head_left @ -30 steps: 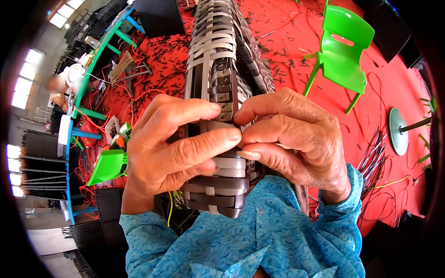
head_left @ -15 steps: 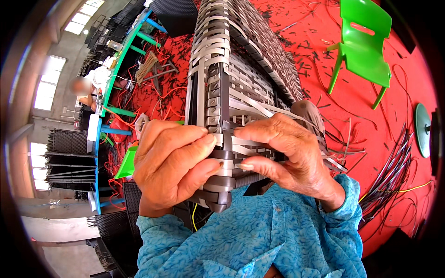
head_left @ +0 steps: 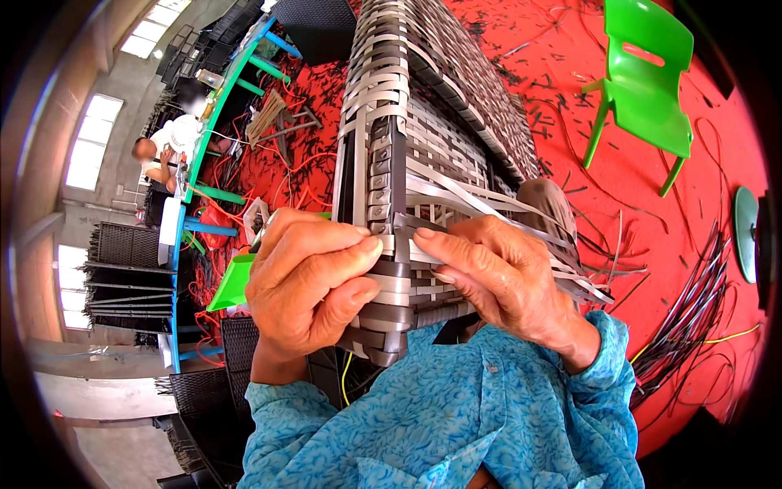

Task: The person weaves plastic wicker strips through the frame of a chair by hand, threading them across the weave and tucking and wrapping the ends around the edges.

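Note:
A large woven frame (head_left: 423, 106) of grey and dark plastic strips stands tilted in front of me, its near corner resting against my lap. My left hand (head_left: 305, 281) grips that corner post from the left, thumb pressed on a grey strip. My right hand (head_left: 497, 273) pinches the same grey strip (head_left: 481, 208) from the right, and several loose strip ends fan out past it to the right. Both sleeves are blue and patterned.
A green plastic chair (head_left: 643, 81) stands on the red floor at the upper right. Cut strips and a bundle of dark strands (head_left: 692, 318) litter the floor at right. At far left a person (head_left: 167, 151) sits by a blue-legged table (head_left: 216, 106). Dark woven panels (head_left: 122, 269) are stacked at left.
The view has risen, showing more of the frame. My hands have parted a little at the corner post, and loose grey strips now trail out to the right of my right hand.

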`<state>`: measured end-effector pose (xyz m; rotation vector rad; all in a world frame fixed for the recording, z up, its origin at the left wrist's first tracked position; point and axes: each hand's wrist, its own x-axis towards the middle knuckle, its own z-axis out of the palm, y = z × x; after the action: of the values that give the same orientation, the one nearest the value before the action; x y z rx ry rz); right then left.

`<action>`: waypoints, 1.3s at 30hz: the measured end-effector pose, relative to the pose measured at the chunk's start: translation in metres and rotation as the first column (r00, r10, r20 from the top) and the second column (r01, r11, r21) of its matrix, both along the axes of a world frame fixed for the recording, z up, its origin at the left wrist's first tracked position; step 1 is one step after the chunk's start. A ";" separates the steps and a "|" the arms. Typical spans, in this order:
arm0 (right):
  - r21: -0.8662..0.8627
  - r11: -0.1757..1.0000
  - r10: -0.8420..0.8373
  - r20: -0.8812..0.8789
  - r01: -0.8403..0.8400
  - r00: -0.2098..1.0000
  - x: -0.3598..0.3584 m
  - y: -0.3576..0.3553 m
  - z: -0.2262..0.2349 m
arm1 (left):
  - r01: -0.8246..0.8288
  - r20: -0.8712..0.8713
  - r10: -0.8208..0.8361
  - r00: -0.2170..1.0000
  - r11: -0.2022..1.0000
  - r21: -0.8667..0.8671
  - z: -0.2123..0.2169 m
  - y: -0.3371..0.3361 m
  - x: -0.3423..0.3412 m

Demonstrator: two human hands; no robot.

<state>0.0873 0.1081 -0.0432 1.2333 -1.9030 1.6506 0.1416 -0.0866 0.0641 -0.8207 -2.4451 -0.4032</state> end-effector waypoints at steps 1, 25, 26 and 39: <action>-0.011 1.000 -0.027 -0.039 0.027 0.999 -0.001 -0.002 -0.002 | -0.006 0.012 0.006 1.000 1.000 0.012 0.000 0.000 0.000; -0.033 0.996 -0.083 0.013 0.084 0.996 0.002 -0.001 -0.041 | 0.081 -0.007 -0.087 0.996 0.891 0.447 -0.032 -0.002 -0.012; -0.043 0.994 -0.101 0.011 0.101 0.995 0.002 -0.001 -0.043 | 0.086 -0.009 -0.093 0.996 0.877 0.472 -0.034 -0.003 -0.012; 0.144 0.990 -0.001 0.092 -0.013 0.996 -0.008 0.005 -0.069 | 0.092 0.012 -0.121 0.993 0.807 0.584 -0.041 -0.008 -0.016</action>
<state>0.0788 0.1127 -0.1126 1.2375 -2.1092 1.6233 0.1259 -0.0944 0.0228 -0.6734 -2.1180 -1.1609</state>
